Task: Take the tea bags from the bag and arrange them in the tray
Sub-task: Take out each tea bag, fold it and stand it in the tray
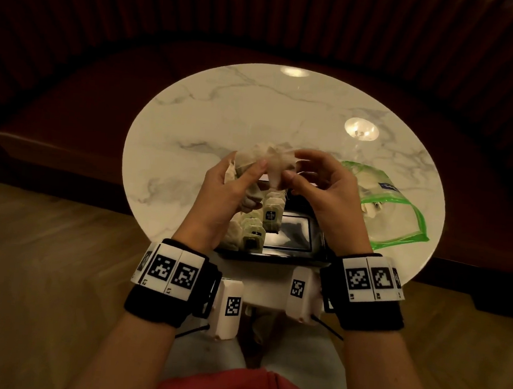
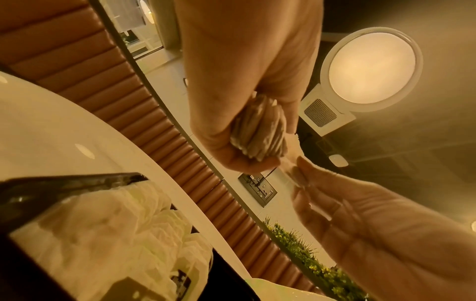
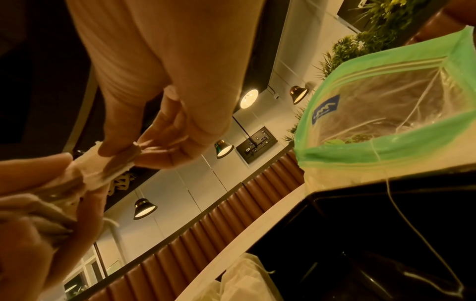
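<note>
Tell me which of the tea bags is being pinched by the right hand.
The single tea bag at the right end of the held bunch, pulled away by the right hand. The left hand grips the rest; others stand in the black tray.

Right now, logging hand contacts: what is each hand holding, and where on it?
Left hand grips a bunch of tea bags round their middle. Right hand pinches one tea bag by its lower edge.

No legible text or labels.
</note>
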`<state>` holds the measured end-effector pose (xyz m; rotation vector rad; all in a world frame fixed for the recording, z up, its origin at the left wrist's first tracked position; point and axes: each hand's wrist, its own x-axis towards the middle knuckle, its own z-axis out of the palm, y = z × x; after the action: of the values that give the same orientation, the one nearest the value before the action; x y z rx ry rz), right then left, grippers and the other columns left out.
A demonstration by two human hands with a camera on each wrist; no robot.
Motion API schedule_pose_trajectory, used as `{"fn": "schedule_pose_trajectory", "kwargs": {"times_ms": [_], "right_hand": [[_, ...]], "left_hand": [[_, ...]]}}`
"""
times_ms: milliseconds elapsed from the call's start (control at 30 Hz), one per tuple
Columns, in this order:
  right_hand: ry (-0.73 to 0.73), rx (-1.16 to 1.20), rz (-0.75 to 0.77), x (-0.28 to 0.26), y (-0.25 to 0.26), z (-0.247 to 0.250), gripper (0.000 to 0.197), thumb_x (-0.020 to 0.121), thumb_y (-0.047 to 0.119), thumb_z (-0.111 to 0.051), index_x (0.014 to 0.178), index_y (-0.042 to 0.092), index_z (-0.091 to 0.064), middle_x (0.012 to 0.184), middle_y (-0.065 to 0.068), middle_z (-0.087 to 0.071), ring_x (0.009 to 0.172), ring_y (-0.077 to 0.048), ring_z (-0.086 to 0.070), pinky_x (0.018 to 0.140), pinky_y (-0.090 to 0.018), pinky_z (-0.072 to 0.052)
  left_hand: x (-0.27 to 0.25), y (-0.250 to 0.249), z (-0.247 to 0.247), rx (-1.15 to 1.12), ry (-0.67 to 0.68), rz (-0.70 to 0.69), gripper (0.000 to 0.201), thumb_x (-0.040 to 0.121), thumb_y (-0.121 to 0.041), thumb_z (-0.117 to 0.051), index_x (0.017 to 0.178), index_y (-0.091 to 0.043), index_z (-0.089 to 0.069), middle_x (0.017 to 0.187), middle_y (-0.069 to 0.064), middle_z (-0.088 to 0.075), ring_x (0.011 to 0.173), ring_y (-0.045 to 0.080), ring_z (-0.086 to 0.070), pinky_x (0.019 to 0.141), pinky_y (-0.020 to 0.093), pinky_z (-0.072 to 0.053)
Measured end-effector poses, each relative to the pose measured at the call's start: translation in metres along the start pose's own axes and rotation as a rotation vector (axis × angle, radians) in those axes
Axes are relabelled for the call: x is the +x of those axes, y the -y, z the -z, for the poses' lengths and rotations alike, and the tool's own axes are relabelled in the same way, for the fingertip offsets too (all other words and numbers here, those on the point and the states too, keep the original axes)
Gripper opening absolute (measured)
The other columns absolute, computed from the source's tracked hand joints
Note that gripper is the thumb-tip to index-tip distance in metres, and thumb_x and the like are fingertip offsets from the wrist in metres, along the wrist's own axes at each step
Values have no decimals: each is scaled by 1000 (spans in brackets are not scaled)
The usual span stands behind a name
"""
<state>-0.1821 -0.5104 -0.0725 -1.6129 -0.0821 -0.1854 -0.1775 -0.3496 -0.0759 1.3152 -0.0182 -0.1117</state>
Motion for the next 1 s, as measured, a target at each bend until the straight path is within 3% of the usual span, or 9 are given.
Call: {"fn": "schedule_pose_trajectory", "kwargs": {"times_ms": [133, 233, 300, 367, 400, 533, 700, 867, 1000], "right_hand": [[-35, 81, -6, 0, 7, 3, 38, 77, 1, -78, 112, 7, -63, 91, -12, -68, 86, -24, -66, 86, -42, -57], [-7, 31, 8, 0, 12, 4, 31, 77, 0, -77, 105, 6, -68, 92, -12, -72, 89, -26, -70, 90, -46, -56], [11, -10, 19, 1, 11, 5, 25, 79, 1, -75, 103, 9, -71, 93, -13, -73, 89, -37, -69, 89, -54, -54], [18, -55, 42, 1, 11, 4, 22, 80, 8, -75, 101, 14, -74, 91, -10, -74, 88, -47, -64, 84, -62, -51], [19, -77, 51, 1, 12, 4, 21, 80, 11, -75, 101, 15, -75, 91, -7, -74, 88, -45, -64, 83, -63, -50], [83, -102, 43, -2, 18, 2, 25, 85, 16, -71, 109, 12, -72, 104, -10, -71, 97, -28, -68, 89, -52, -54], [122, -30, -42, -4, 15, 5, 37, 84, 1, -70, 119, 10, -63, 106, -19, -69, 95, -26, -71, 87, -37, -57], [110, -23, -83, -3, 11, 5, 29, 86, 7, -70, 114, 5, -66, 106, -16, -70, 97, -26, -70, 88, -40, -56], [69, -226, -24, 1, 6, 8, 14, 88, 17, -71, 101, 15, -73, 97, -4, -72, 84, -17, -67, 84, -41, -57]], "left_hand": [[1, 3, 2, 68, -24, -30, 3, 93, -21, -64, 96, -21, -63, 78, -2, -70, 79, 27, -65, 62, 33, -46], [-1, 1, 0, -13, -4, -23, 15, 95, -13, -61, 109, -18, -62, 84, 1, -70, 81, 24, -67, 56, 28, -46], [-3, 0, -1, -51, 38, -19, 29, 95, -11, -60, 121, -21, -59, 96, 5, -71, 84, 22, -70, 53, 25, -50], [-4, 0, -2, -33, 69, -25, 32, 93, -12, -62, 122, -25, -60, 100, 6, -72, 85, 21, -69, 56, 24, -52], [-5, 0, -3, -13, 67, -33, 28, 93, -14, -63, 118, -26, -62, 96, 6, -71, 84, 21, -68, 56, 25, -51], [-3, 2, -4, -3, -17, -21, 5, 93, -19, -63, 94, -23, -64, 85, 4, -68, 79, 22, -65, 58, 30, -45], [-2, 2, -3, -61, -21, -18, 3, 93, -20, -64, 94, -22, -64, 84, 4, -66, 81, 28, -59, 50, 25, -43], [-2, 1, -2, -14, -39, -60, 3, 93, -19, -65, 92, -22, -65, 78, 0, -67, 76, 23, -61, 56, 30, -45], [-1, 2, 0, 101, -31, -96, 5, 91, -20, -67, 89, -24, -66, 70, -6, -65, 66, 14, -61, 53, 27, -46]]}}
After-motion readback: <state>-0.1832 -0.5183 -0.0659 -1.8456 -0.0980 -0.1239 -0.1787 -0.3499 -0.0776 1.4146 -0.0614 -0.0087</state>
